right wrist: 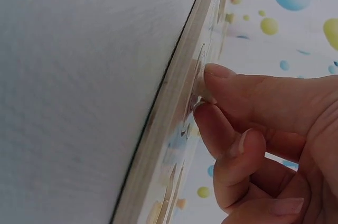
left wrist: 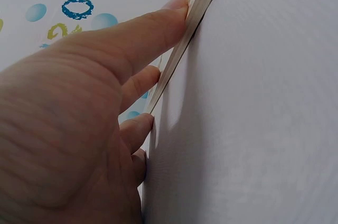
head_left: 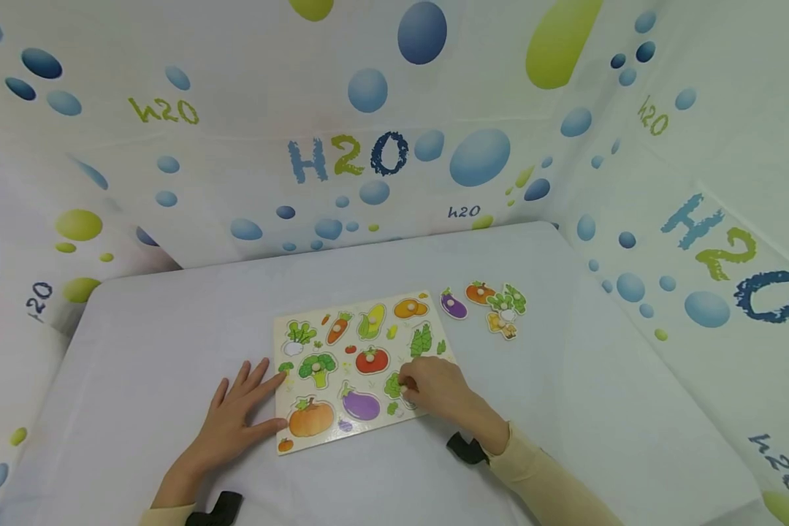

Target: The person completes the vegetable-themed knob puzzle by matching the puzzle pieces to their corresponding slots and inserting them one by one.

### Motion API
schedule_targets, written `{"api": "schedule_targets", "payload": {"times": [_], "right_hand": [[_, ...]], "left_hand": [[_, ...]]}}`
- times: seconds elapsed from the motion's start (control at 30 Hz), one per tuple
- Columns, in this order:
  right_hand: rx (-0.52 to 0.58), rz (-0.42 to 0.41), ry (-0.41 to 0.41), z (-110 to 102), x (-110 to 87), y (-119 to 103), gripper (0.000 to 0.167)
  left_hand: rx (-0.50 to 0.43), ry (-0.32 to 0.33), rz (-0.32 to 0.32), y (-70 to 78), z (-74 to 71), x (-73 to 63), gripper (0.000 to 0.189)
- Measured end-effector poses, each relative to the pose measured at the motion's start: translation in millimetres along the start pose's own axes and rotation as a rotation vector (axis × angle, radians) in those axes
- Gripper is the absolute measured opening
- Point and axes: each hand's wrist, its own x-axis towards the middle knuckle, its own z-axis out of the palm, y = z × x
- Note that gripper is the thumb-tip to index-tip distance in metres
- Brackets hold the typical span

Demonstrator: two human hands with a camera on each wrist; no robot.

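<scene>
A wooden vegetable puzzle board [head_left: 332,376] lies on the white table. My left hand [head_left: 237,413] is spread at its left edge, thumb and index finger touching the rim; the left wrist view shows the thumb [left wrist: 158,28] against the board's side. At the board's lower right, my right hand [head_left: 437,387] pinches a puzzle piece by its pale knob [right wrist: 203,84] between thumb and index finger. The piece is mostly hidden by the hand; green leaves show beside the fingers. Knobbed carrot [head_left: 338,329], corn [head_left: 372,322], broccoli [head_left: 317,370] and tomato [head_left: 372,360] pieces sit in the board.
Loose pieces lie right of the board: an eggplant [head_left: 454,305] alone, and a cluster with a pumpkin [head_left: 478,293], a green-leaved white vegetable [head_left: 505,307] and a tan piece [head_left: 502,326]. Printed curtains [head_left: 237,146] hang behind the table [head_left: 598,380] and at its sides.
</scene>
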Motion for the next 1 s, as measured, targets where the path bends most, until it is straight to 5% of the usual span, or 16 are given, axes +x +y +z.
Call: {"api": "schedule_targets", "payload": {"times": [0.2,0.63,1.0], "right_hand": [[0.055,0.1,0.0,-19,-1.1,14,0.016],[0.063,0.255,0.232,-82,-4.2,94,0.023],[0.079,0.369,0.262,-91,1.1,156,0.026]], "left_hand": [[-0.002,-0.011,-0.002,-1.2,2.6,0.0,0.073],[0.007,-0.01,-0.008,-1.0,1.8,-0.1,0.072],[0.021,-0.009,-0.007,-1.1,2.0,1.0,0.072]]}}
